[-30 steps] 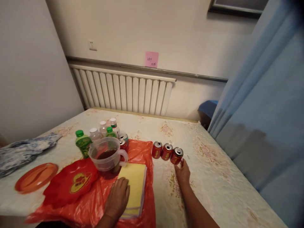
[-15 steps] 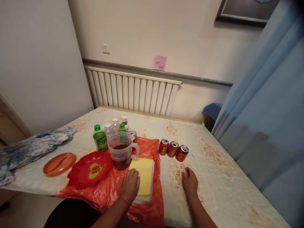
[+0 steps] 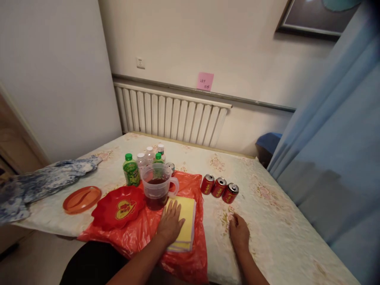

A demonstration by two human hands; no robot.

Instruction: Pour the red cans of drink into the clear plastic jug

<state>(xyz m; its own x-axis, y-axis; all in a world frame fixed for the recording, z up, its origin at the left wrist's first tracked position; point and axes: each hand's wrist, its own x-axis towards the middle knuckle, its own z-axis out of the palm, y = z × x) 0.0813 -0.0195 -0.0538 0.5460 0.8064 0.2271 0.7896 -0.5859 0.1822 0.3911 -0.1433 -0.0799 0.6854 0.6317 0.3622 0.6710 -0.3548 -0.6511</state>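
Observation:
My left hand (image 3: 171, 224) lies flat, fingers stretched out, on a folded yellow cloth (image 3: 187, 221). Just beyond its fingertips stands a clear plastic measuring jug (image 3: 156, 190) with dark liquid inside, its handle toward the right. Both cloth and jug are on a red plastic bag (image 3: 142, 237) spread over the bed. My right hand (image 3: 240, 233) rests on the flowered sheet with its fingers curled in, and nothing shows in it. Ahead of it, three red drink cans (image 3: 220, 187) stand upright in a slanting row, tops opened.
A red scalloped plate (image 3: 103, 209) sits left of the jug, and an orange lid (image 3: 81, 200) lies farther left. Behind the jug are several bottles, including a green one (image 3: 131, 173), and another can (image 3: 170, 168). Blue-patterned fabric (image 3: 56, 178) covers the left edge. A blue curtain (image 3: 332, 158) hangs right.
My left hand has gone from curled fingers to spread flat on the yellow cloth. The right hand stays curled in nearly the same spot. The view has shifted slightly left.

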